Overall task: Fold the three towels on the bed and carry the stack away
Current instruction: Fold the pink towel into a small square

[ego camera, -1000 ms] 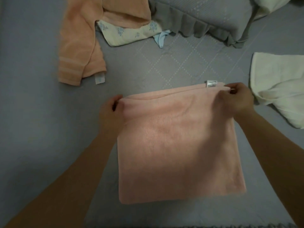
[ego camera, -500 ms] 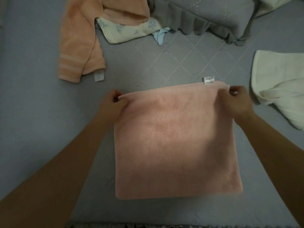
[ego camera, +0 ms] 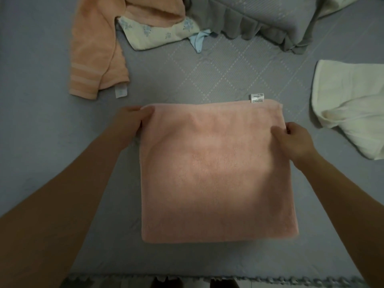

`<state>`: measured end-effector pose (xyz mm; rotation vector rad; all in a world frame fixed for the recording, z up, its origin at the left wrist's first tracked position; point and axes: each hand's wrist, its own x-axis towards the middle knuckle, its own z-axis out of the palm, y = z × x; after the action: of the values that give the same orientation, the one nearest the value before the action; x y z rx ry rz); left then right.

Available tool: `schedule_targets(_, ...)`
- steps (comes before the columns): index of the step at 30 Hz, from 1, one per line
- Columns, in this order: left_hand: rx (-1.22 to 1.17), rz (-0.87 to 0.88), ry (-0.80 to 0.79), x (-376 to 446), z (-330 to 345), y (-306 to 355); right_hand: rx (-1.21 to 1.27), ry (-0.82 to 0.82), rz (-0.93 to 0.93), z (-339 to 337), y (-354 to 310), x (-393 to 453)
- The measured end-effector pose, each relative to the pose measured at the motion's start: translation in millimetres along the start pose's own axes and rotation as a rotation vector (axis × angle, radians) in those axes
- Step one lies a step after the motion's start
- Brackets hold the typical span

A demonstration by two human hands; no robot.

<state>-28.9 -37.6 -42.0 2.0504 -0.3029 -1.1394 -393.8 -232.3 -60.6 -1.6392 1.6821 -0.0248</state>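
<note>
A pink towel (ego camera: 212, 173) lies folded into a square on the grey bed cover (ego camera: 41, 142), with a white label at its far right corner. My left hand (ego camera: 133, 121) pinches its far left corner. My right hand (ego camera: 295, 140) grips the towel's right edge a little below the far right corner. An orange towel (ego camera: 95, 53) with pale stripes lies crumpled at the far left. A cream towel (ego camera: 351, 107) lies loosely bunched at the right.
A floral cream cloth (ego camera: 158, 32) and a pale blue scrap (ego camera: 198, 41) peek out under the orange towel. A grey ruffled pillow (ego camera: 259, 15) lies at the back. The bed's ruffled front edge (ego camera: 207, 277) runs along the bottom.
The towel's far edge has been pulled out flat and straight. My right hand has slid from the far right corner down along the right edge; my left hand stays on the far left corner.
</note>
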Motion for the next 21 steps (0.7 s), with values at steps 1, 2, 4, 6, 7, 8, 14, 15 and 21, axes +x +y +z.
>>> schedule_targets(1, 0.027, 0.097, 0.064, 2.0, 0.3, 1.5, -0.010, 0.018, -0.037, -0.5, -0.5, -0.9)
schedule_targets(2, 0.054, 0.169, 0.111, 4.1, 0.6, 3.8, -0.003, 0.051, -0.070, -1.0, -1.3, -1.8)
schedule_targets(4, 0.101, 0.232, 0.204, 12.0, 3.6, 6.0, 0.010, 0.131, -0.110, -1.0, -3.9, -3.1)
schedule_targets(6, 0.138, 0.217, 0.290, 20.3, 10.3, 4.7, 0.022, 0.160, -0.080, 1.8, -1.8, -6.8)
schedule_targets(7, 0.172, 0.211, 0.332, 20.3, 14.0, 3.3, 0.046, 0.159, -0.043, 3.9, 1.7, -10.8)
schedule_targets(8, 0.222, 0.224, 0.378, 16.9, 17.7, 0.0, 0.071, 0.157, -0.008, 6.0, 5.9, -17.9)
schedule_targets(14, 0.924, 0.601, 0.274, -74.1, 76.8, -54.1, -0.458, 0.254, -0.269, 41.5, 23.7, -99.9)
schedule_targets(15, 1.024, 0.669, 0.169, -88.2, 92.0, -68.0, -0.497, 0.202, -0.389, 55.1, 17.8, -112.8)
schedule_targets(21, 1.215, 0.690, 0.050, -110.5, 84.7, -159.1, -0.814, -0.093, -0.868, 94.3, 45.1, -117.8)
